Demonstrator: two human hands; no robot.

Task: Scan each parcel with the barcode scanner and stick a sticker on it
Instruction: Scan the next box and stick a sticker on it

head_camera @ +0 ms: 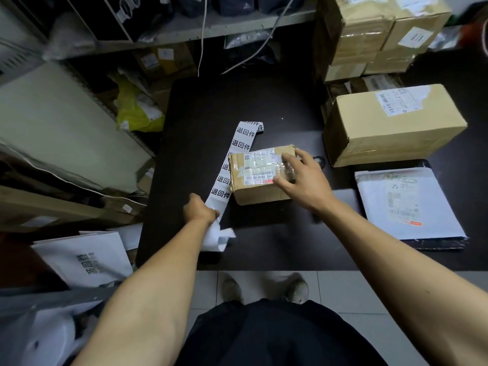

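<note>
- Head view: a dark, matte worktop (264, 101) with rounded far corners carries a small brown cardboard parcel (260, 191) near its centre, box-shaped, glossy clear tape and white printed labels across its top face.
- Right hand (303, 178): grip spread open, fingers extended and resting on the taped top at the parcel's right end; nothing enclosed.
- Left hand (199, 210): grip closed in a fist around the near end of a long white sticker strip (241, 143). Crumpled paper hangs below the fist.
- The strip is flat paper printed with repeated black characters; it runs from the fist away along the parcel's left side and curls over at its far end.
- A small dark object (319, 160) lies just right of the parcel, largely hidden by the right hand; identity cannot be told.
- Right side: a large cardboard box (390, 128) and, nearer, a white poly mailer (406, 204) with a printed label.
- Far: metal shelving (237, 25) with stacked cartons.
</note>
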